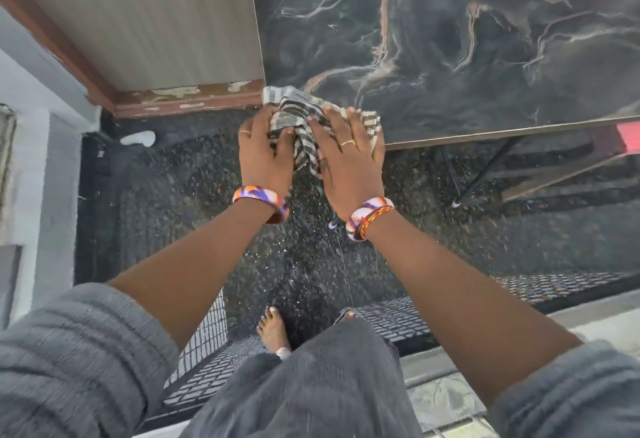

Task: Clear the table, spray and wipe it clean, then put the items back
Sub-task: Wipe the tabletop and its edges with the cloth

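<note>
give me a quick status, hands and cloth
Left hand and right hand both grip the striped cloth at the near corner of the dark marble tabletop. Nothing on the visible tabletop, nothing in the way.

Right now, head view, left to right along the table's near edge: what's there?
White scrap on the floor → left hand → striped cloth, gripped by both hands at the table corner → right hand → dark marble-pattern table → red object.
</note>
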A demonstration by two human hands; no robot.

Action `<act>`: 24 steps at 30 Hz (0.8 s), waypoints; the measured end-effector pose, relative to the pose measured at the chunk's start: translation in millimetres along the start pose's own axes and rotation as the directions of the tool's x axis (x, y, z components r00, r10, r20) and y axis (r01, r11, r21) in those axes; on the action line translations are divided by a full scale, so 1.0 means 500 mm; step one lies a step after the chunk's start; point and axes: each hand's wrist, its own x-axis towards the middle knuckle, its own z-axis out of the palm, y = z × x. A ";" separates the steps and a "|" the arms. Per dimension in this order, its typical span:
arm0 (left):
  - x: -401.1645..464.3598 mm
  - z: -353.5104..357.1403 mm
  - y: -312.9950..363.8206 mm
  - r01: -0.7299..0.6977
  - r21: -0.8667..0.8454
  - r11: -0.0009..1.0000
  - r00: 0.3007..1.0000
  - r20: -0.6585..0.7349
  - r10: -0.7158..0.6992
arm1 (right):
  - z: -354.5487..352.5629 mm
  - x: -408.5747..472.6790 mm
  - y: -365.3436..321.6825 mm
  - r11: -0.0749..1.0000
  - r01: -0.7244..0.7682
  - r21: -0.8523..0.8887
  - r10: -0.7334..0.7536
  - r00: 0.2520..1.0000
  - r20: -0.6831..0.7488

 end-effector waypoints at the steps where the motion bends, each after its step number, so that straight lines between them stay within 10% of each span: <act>1: -0.007 0.003 0.001 0.001 -0.004 1.000 1.000 0.000 -0.001 | 0.004 -0.002 0.004 1.000 0.030 -0.010 -0.030 0.999 -0.035; 10: -0.106 0.128 0.007 -0.317 0.671 0.670 0.918 0.039 0.395 | -0.012 -0.009 0.161 0.945 0.226 -0.238 -0.265 0.952 -0.150; 24: -0.109 0.437 0.205 -0.544 0.720 0.431 0.790 0.267 0.552 | -0.105 -0.013 0.579 0.936 0.219 -0.276 -0.287 0.928 -0.238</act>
